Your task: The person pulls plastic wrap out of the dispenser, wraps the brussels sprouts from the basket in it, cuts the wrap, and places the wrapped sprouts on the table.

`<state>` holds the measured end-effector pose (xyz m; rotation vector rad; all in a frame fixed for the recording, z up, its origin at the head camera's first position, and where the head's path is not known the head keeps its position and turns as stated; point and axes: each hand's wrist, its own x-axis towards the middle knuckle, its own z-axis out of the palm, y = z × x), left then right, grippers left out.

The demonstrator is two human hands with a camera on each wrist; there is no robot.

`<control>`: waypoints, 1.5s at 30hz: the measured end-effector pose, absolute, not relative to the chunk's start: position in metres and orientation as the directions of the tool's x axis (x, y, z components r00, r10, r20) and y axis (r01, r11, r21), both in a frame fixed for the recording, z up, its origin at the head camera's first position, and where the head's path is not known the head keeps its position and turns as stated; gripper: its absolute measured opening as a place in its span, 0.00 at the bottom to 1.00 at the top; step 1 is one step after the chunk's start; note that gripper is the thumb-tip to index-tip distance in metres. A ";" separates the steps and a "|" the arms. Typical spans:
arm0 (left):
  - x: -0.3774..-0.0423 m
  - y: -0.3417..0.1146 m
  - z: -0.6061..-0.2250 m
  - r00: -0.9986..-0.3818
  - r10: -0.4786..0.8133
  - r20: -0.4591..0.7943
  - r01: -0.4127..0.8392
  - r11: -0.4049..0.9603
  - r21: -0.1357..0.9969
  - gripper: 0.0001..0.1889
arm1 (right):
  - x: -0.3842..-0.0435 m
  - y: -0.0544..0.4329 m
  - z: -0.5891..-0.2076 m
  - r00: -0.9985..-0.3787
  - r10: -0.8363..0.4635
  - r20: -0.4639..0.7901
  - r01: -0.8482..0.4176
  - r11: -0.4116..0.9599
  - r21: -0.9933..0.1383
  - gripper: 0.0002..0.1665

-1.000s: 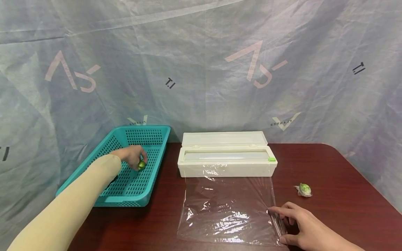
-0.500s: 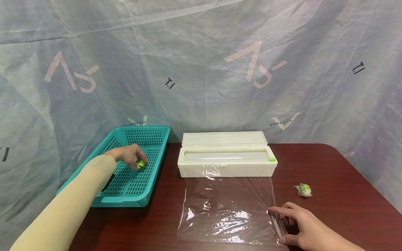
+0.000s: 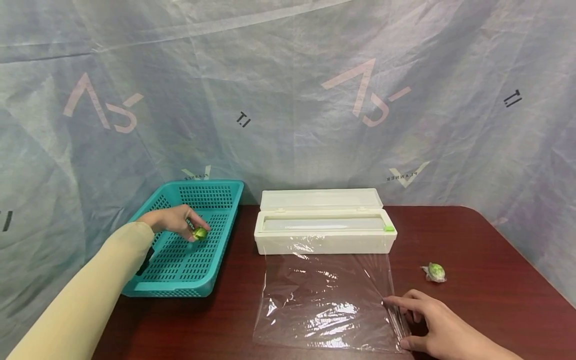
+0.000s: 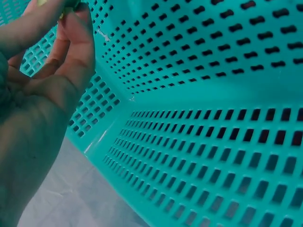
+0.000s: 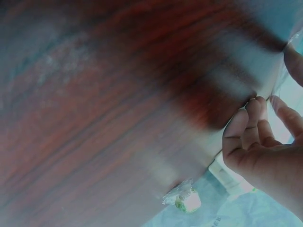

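Over the turquoise basket (image 3: 223,257), my left hand (image 3: 177,220) pinches a small green Brussels sprout (image 3: 200,234) in its fingertips. At the top of the left wrist view, fingers mostly cover the sprout (image 4: 71,5). My right hand (image 3: 432,322) holds the right edge of a clear sheet of plastic wrap (image 3: 324,300), which is gathered into folds between thumb and index finger. The other fingers bend beneath, as the right wrist view shows. The sheet runs from a white wrap dispenser (image 3: 324,244) with its lid raised, spread over the table.
A wrapped sprout (image 3: 435,272) lies on the dark red wooden table (image 3: 477,250), to the right of the dispenser. A green slider (image 3: 389,228) sits at the dispenser's right end. Behind everything hangs a grey printed cloth (image 3: 292,100).
My left hand has drawn slightly back to the left and up, bringing the Brussels sprout with it. The right hand and the plastic wrap keep still.
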<state>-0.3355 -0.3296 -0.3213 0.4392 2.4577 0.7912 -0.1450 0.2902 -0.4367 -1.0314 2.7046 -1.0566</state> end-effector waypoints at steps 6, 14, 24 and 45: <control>-0.334 -0.332 -0.317 -0.791 0.486 -0.371 0.128 0.725 0.677 0.26 | -0.145 0.290 -0.439 -0.760 -0.615 0.209 -0.592 0.522 -0.614 0.41; -0.329 -0.334 -0.302 -0.782 0.506 -0.364 0.108 0.685 0.720 0.25 | -0.145 0.290 -0.438 -0.767 -0.612 0.192 -0.576 0.527 -0.624 0.41; -0.318 -0.325 -0.287 -0.756 0.560 -0.338 0.164 0.663 0.730 0.25 | -0.146 0.291 -0.435 -0.780 -0.608 0.150 -0.544 0.539 -0.643 0.40; -0.271 -0.288 -0.264 -0.697 0.712 -0.084 0.453 0.528 0.719 0.24 | -0.150 0.290 -0.436 -0.770 -0.623 0.137 -0.532 0.509 -0.677 0.39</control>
